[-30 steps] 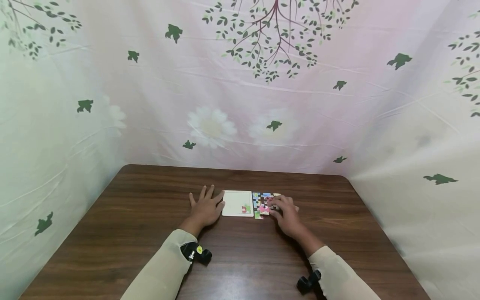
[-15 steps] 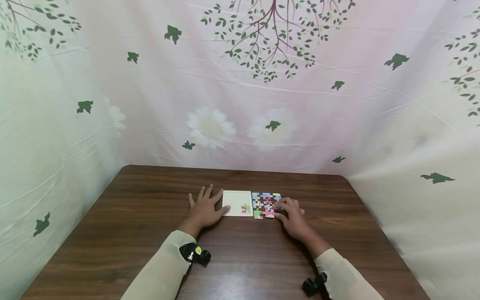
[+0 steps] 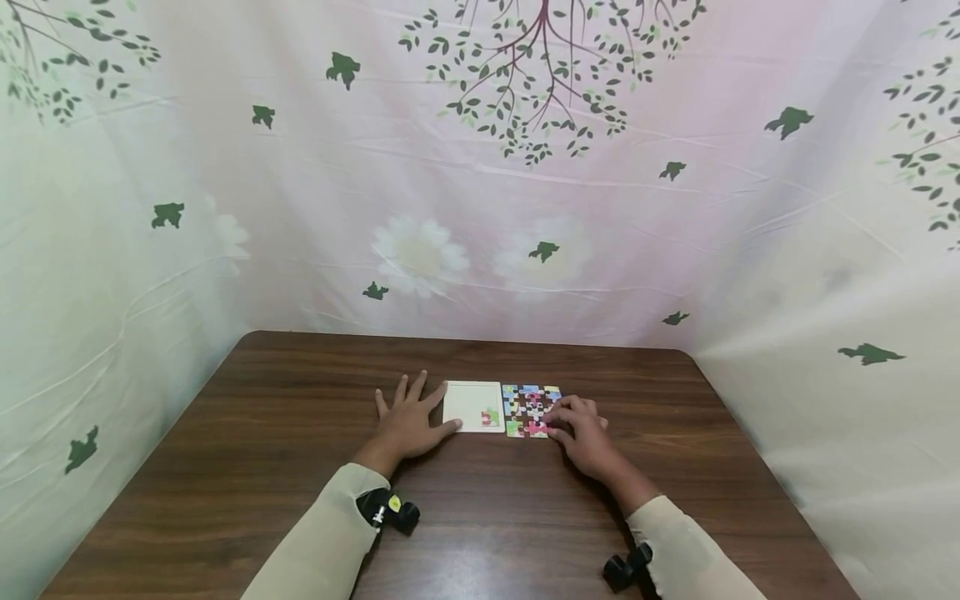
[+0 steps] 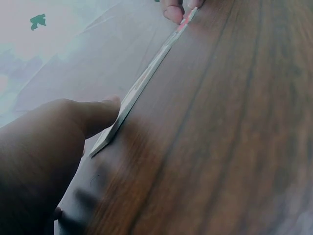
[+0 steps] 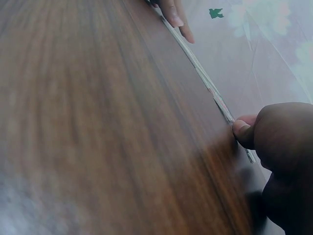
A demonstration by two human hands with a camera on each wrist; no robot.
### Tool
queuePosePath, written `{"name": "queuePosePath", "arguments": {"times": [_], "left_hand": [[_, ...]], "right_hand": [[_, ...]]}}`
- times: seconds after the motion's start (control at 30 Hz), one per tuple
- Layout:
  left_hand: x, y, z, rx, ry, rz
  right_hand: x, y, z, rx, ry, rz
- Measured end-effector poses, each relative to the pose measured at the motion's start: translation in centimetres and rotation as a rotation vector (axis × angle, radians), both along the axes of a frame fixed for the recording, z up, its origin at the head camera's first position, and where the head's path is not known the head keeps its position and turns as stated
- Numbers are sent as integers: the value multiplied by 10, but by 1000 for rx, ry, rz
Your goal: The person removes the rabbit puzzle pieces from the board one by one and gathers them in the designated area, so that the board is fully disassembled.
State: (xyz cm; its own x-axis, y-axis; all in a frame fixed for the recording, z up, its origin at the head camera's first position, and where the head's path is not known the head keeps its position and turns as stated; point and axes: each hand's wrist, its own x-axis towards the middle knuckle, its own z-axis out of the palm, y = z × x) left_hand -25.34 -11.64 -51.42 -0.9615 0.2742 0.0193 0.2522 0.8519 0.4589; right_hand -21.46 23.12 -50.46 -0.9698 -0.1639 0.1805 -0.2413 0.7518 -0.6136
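A white puzzle tray (image 3: 468,404) lies flat on the table, with a small patch of joined green and pink pieces in its lower right corner. My left hand (image 3: 407,429) is spread on the table at the tray's left side, its thumb resting on the edge. To the right of the tray lie several colourful jigsaw pieces (image 3: 532,390), set out in a block. At the block's near right side my right hand (image 3: 583,433) pinches a pink jigsaw piece (image 3: 537,429) with thumb and fingers. Its fingers hide some pieces on the right.
The brown wooden table (image 3: 465,517) extends on all sides of the puzzle. Behind it and at both sides hangs a printed cloth (image 3: 465,192) with leaves, birds and flowers. Each forearm carries a black wrist camera (image 3: 628,568).
My right hand has shifted slightly right and toward me, bringing the pink piece down into the block's near row. My left thumb has moved onto the tray's edge.
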Motion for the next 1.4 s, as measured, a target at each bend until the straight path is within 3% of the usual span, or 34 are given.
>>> {"name": "queuePosePath", "arguments": {"times": [0.33, 0.93, 1.2, 1.4], "left_hand": [[4, 0, 4, -16, 5, 8], [1, 1, 7, -44, 8, -1], [3, 2, 8, -34, 5, -7], [4, 3, 9, -32, 3, -6]], "right_hand": [[1, -2, 2, -10, -17, 9], [-2, -3, 4, -5, -9, 8], [-4, -9, 4, -60, 74, 30], [-9, -29, 2, -71, 114, 94]]}}
